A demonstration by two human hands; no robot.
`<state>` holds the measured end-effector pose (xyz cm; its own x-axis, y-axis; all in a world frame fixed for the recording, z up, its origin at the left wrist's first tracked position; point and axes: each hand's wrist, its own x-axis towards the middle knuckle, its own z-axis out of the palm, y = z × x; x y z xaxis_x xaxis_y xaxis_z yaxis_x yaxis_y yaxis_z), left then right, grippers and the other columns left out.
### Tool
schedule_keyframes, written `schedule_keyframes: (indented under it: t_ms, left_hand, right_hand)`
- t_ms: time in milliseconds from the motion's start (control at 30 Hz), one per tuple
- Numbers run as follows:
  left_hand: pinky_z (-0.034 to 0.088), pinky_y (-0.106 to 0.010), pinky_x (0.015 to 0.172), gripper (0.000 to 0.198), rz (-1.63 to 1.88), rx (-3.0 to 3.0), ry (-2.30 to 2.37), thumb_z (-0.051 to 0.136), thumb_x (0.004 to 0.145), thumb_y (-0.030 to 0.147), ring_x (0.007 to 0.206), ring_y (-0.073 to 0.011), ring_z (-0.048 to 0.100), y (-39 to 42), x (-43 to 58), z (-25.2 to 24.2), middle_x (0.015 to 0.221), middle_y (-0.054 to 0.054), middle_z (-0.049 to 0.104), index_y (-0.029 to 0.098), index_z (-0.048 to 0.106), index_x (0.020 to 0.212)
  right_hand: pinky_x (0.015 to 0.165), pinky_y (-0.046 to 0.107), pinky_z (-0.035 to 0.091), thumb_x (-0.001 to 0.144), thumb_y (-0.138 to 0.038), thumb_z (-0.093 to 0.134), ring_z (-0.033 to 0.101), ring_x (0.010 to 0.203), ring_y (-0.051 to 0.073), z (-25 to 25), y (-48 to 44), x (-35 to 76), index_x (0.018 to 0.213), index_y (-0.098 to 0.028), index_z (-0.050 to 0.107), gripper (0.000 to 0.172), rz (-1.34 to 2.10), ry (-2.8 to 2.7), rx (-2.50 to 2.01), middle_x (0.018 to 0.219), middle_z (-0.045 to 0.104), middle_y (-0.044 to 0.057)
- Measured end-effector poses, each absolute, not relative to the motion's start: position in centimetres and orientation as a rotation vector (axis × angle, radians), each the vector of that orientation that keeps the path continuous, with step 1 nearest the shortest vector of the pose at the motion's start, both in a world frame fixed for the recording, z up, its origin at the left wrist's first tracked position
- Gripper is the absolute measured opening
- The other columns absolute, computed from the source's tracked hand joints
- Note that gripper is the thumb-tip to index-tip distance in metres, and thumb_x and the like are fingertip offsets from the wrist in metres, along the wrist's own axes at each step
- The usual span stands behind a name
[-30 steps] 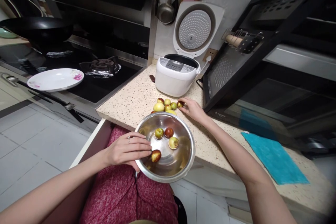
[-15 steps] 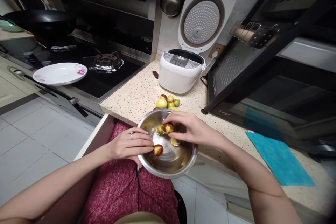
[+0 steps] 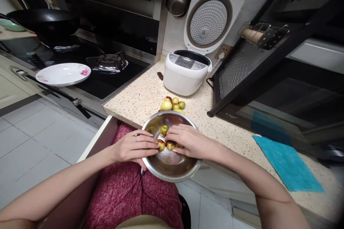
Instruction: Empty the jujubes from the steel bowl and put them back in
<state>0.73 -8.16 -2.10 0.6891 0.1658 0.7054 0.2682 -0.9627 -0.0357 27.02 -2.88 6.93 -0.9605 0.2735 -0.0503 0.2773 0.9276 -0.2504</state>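
Note:
A steel bowl (image 3: 182, 171) sits at the counter's front edge, over my lap. My left hand (image 3: 133, 146) grips its left rim, fingers over the edge and thumb below. My right hand (image 3: 189, 141) reaches down into the bowl, its fingertips closed on a reddish jujube (image 3: 170, 145) near the bottom. Another reddish jujube (image 3: 161, 145) lies beside it, and a green one (image 3: 164, 129) lies further back in the bowl. A small pile of green and red jujubes (image 3: 173, 104) rests on the speckled counter (image 3: 142, 96) just behind the bowl.
A white rice cooker (image 3: 188, 71) with its lid up stands behind the pile. A black rack (image 3: 242, 75) is on the right, a blue cloth (image 3: 287, 162) beyond it. At the left are a gas stove (image 3: 107, 64), a flowered plate (image 3: 63, 74) and a black wok (image 3: 43, 23).
My right hand picked a reddish jujube from the pile on the counter, carried it over the bowl and lowered it to the bottom. The left hand kept its hold on the rim.

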Motion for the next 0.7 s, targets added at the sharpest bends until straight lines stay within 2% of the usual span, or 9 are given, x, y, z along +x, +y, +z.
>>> schedule_keyframes:
  t_ms: [100,233,367,500,600,700]
  left_hand:
    - [0.059,-0.035,0.103,0.027,-1.15,-2.75,-0.358,0.059,0.1,0.034,0.112,-0.0178,0.073,-8.2,0.9,-1.8,0.113,-0.006,0.078,0.017,0.068,0.118]
    - [0.06,-0.036,0.102,0.029,-1.195,-2.769,-0.352,0.057,0.101,0.036,0.111,-0.0188,0.073,-8.2,1.2,-1.6,0.113,-0.007,0.078,0.016,0.068,0.12]
    - [0.06,-0.035,0.101,0.031,-1.288,-2.804,-0.367,0.061,0.099,0.033,0.112,-0.0194,0.072,-8.2,1.7,-1.4,0.113,-0.009,0.077,0.015,0.066,0.123]
    - [0.06,-0.036,0.1,0.032,-1.329,-2.844,-0.373,0.063,0.097,0.032,0.115,-0.0197,0.071,-8.5,2.8,-0.9,0.112,-0.011,0.077,0.015,0.065,0.124]
    - [0.057,-0.037,0.106,0.032,-1.326,-2.858,-0.348,0.063,0.098,0.031,0.118,-0.0199,0.069,-8.6,3.5,-0.8,0.113,-0.011,0.077,0.012,0.065,0.123]
    - [0.054,-0.042,0.111,0.043,-1.429,-2.813,-0.359,0.052,0.102,0.042,0.125,-0.022,0.064,-8.6,3.6,-1.2,0.118,-0.013,0.074,0.011,0.061,0.13]
  right_hand:
    - [0.085,0.04,0.05,0.086,-0.02,0.074,0.062,0.098,0.025,7.2,-2.9,27.2,0.111,-0.016,0.067,0.026,-0.447,3.08,0.438,0.104,0.069,0.008]
    - [0.087,0.038,0.051,0.092,-0.027,0.07,0.064,0.1,0.023,8.4,-2.0,28.0,0.115,-0.019,0.066,0.024,-0.536,3.134,0.549,0.107,0.069,0.008]
    - [0.087,0.04,0.052,0.097,-0.023,0.059,0.065,0.101,0.025,9.0,0.3,29.0,0.113,-0.021,0.066,0.018,-0.314,3.273,0.897,0.11,0.069,0.009]
    - [0.091,0.044,0.054,0.091,-0.014,0.061,0.065,0.108,0.029,8.2,1.9,29.4,0.121,-0.023,0.065,0.031,-0.104,3.23,1.053,0.121,0.067,0.01]
    - [0.086,0.041,0.056,0.089,-0.006,0.056,0.068,0.104,0.027,7.6,2.0,29.3,0.128,-0.024,0.062,0.044,-0.105,3.151,1.046,0.122,0.067,0.009]
    - [0.079,0.036,0.056,0.087,-0.001,0.051,0.069,0.098,0.025,7.6,1.8,29.4,0.13,-0.025,0.062,0.05,-0.104,3.12,1.071,0.12,0.067,0.009]
